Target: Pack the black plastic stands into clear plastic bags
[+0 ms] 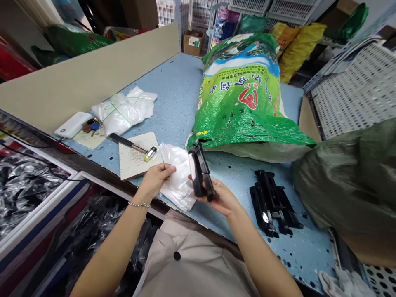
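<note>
Two bare hands work over a speckled blue tabletop (pixel 173 78): the left hand (pixel 156 179) pinches a thin clear plastic bag (pixel 177 181), its opening hard to make out, while the right hand's (pixel 219 199) curled fingers grasp a black plastic bracket (pixel 199 173) at twelve o'clock. More matte black plastic brackets (pixel 272 202) lie at three o'clock.
</note>
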